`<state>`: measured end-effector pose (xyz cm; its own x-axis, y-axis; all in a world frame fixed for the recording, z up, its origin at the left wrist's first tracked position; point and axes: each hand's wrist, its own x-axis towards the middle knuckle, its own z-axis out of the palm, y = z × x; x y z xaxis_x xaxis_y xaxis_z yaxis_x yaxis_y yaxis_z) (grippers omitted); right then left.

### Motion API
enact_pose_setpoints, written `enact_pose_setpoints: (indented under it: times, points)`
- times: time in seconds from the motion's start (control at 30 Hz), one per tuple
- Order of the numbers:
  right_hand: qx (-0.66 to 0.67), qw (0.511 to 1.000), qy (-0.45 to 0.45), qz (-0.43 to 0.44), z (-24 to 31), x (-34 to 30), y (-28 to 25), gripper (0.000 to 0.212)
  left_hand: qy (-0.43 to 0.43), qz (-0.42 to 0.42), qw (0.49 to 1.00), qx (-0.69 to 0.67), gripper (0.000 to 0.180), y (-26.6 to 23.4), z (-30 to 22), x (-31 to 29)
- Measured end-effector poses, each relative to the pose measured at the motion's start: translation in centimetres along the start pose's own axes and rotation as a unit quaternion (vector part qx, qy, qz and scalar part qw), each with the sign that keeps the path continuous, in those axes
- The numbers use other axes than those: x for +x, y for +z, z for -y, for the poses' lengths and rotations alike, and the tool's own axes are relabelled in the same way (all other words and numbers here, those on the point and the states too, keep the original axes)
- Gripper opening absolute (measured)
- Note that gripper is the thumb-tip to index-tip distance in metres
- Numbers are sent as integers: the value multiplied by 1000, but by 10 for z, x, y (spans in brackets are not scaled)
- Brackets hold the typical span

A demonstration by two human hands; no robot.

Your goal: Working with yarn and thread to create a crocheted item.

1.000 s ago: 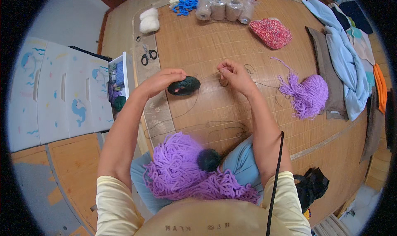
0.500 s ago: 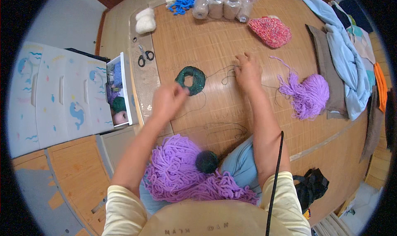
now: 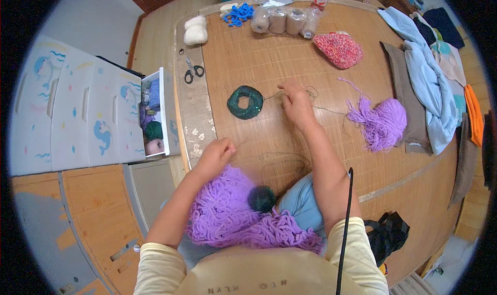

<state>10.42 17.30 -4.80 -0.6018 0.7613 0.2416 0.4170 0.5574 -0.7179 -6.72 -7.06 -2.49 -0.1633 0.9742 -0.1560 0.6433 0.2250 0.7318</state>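
A dark green, sparkly ring of yarn (image 3: 245,102) lies flat on the woven mat, with a hole in its middle. From its right side a thin dark thread (image 3: 270,96) runs to my right hand (image 3: 296,104), whose fingers are curled together on it. Closed in a pinch, my left hand (image 3: 218,154) is below the ring and apart from it; a faint strand shows at its fingertips. On my lap sits a dark green yarn ball (image 3: 261,198), against a heap of thick purple yarn (image 3: 220,212). Loose thread loops lie right of my right hand.
Purple yarn (image 3: 385,121) lies to the right, beside folded cloths (image 3: 427,83). Along the back are a red-pink knitted piece (image 3: 339,50), wrapped thread cones (image 3: 278,21), blue strands (image 3: 238,14) and white yarn (image 3: 196,31). Scissors (image 3: 194,71) rest left, near an open drawer (image 3: 165,114).
My left hand has left the green ring's lower edge and drawn down toward my lap. My right hand has shifted slightly left and nearer me, its fingers curling in.
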Motion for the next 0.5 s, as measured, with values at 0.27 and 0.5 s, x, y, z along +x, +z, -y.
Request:
enact_pose_setpoints:
  times: [0.27, 0.5]
  points:
    - [-138, 979, -92, 116, -18, -14, 25, 37, -214, 55, 931, -291, 13, -50, -2, -42]
    - [-210, 970, -49, 115, -17, -15, 31, 39, -297, -65, 922, -238, 9, -73, 61, -88]
